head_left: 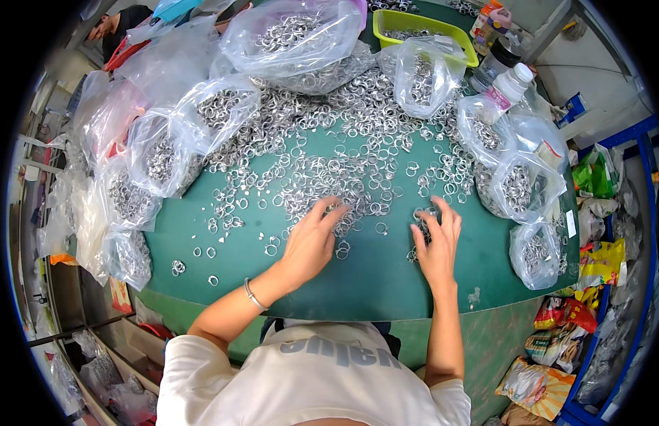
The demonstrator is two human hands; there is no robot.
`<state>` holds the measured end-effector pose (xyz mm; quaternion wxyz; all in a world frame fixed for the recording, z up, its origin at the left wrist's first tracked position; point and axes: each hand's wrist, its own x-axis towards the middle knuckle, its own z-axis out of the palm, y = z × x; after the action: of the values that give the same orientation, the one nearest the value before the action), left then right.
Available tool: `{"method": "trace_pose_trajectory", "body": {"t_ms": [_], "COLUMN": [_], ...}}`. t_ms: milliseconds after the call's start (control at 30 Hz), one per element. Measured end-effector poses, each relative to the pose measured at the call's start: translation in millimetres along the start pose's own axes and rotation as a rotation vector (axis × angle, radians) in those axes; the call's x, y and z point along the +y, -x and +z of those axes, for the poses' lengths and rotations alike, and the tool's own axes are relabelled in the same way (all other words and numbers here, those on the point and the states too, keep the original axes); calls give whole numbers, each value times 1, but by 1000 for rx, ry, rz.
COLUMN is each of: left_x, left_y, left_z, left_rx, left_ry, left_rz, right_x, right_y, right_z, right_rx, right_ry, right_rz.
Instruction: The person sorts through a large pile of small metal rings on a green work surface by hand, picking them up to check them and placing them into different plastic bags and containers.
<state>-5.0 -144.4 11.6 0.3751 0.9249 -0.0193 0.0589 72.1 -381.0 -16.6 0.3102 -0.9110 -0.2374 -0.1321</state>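
Many silver-coloured metal rings [319, 176] lie heaped on a green table top [329, 287]. My left hand [309, 245], with a bracelet [254, 294] at its wrist, reaches into the near edge of the heap. Its fingers are bent and a little apart, touching the rings; what lies under the fingertips is partly hidden. My right hand [439, 245] is to the right of the heap, its fingers apart and curved over a few rings that show beside them. A small cluster of rings [342, 250] sits between both hands.
Clear plastic bags of rings line the table, including a left bag [127, 257], a right bag [535, 255] and a large back bag [290, 42]. A yellow-green basin [423, 25] and a white bottle [510, 86] stand at the back right. Blue shelving [592, 355] is at right.
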Motion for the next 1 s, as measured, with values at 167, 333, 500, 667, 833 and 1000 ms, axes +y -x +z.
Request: {"method": "trace_pose_trajectory", "body": {"t_ms": [167, 333, 500, 667, 833, 1000], "left_x": [3, 0, 0, -2, -16, -27], "left_y": [-11, 24, 35, 47, 49, 42], "left_z": [31, 19, -4, 5, -9, -8], "left_rx": [-120, -344, -207, -277, -34, 130], "left_ry": [-225, -143, -76, -56, -55, -38], "left_rz": [16, 139, -44, 27, 17, -107], "right_x": [-24, -19, -20, -57, -39, -54], "right_y": [-46, -35, -23, -27, -25, -30], "right_z": [25, 23, 14, 28, 27, 44], "right_rx": [-263, -475, -261, -405, -281, -230], "right_ry": [-157, -108, 19, -194, 53, -72], "right_rz": [-103, -290, -159, -279, -208, -176]}}
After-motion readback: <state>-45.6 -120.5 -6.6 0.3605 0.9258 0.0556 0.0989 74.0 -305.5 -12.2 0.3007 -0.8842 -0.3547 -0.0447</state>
